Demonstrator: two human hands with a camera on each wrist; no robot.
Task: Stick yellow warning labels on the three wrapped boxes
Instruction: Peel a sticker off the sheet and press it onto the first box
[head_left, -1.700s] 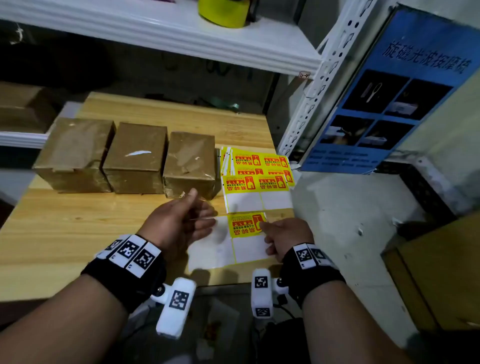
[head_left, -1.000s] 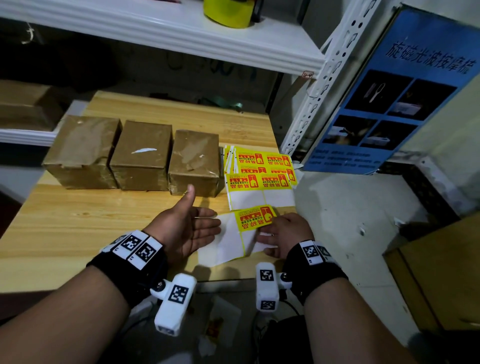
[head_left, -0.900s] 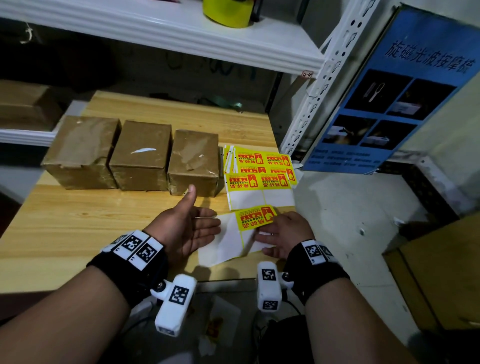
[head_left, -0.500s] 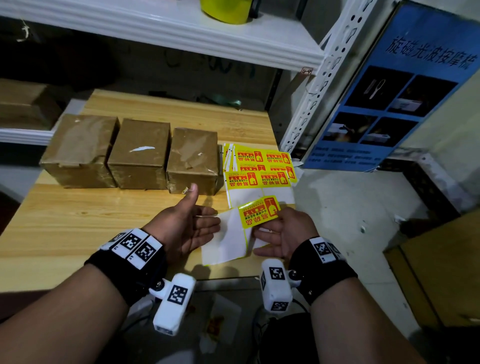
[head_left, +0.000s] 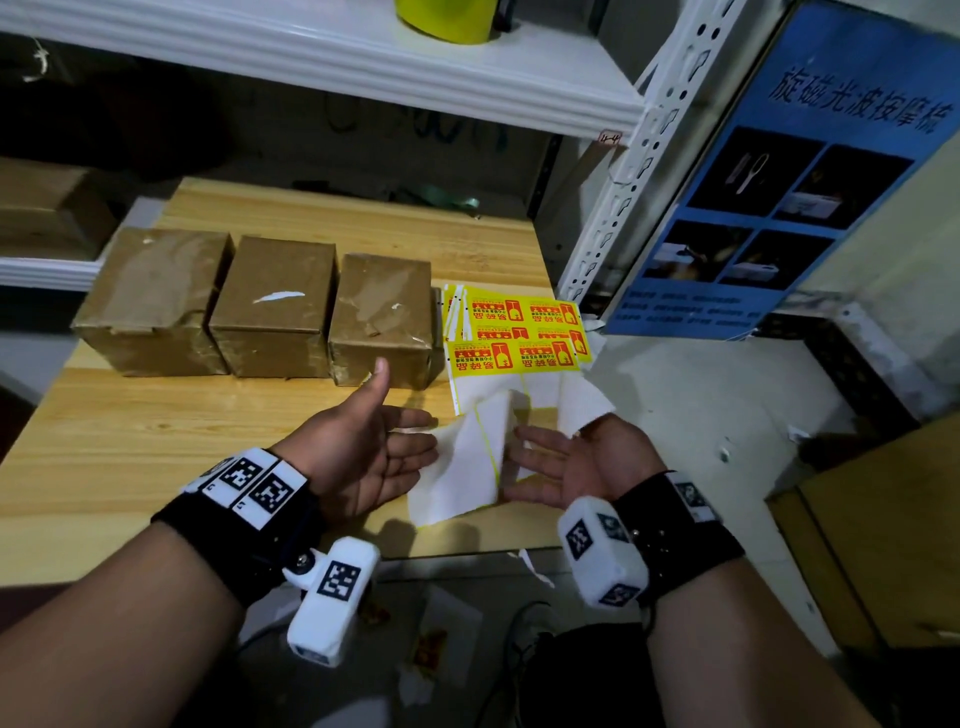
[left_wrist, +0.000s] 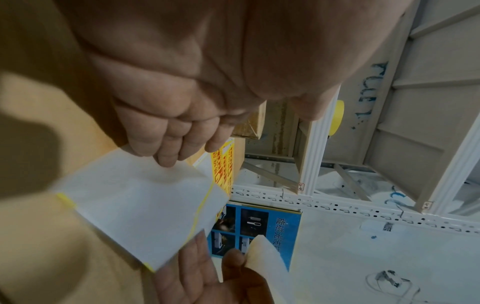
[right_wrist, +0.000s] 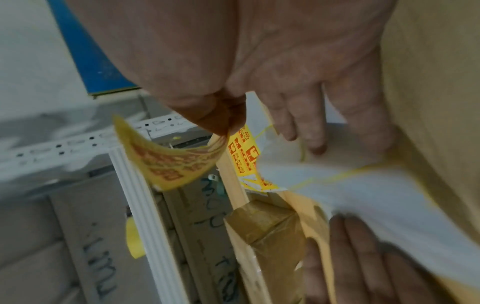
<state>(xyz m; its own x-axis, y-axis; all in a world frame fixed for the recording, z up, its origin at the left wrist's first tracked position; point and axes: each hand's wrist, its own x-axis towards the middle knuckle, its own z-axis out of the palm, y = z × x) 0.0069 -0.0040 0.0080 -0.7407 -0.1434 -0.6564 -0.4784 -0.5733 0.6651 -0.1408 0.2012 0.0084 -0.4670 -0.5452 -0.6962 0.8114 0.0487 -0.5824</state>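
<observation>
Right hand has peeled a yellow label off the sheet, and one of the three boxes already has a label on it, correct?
Not quite. The right hand does pinch a peeled label, but the head view shows all three boxes still bare.

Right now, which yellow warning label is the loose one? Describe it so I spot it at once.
Go to the front right corner of the light wooden table, to the right hand. It pinches one curled yellow warning label with red print. Unlike the labels on the flat yellow sheets, it hangs free of any backing.
</observation>
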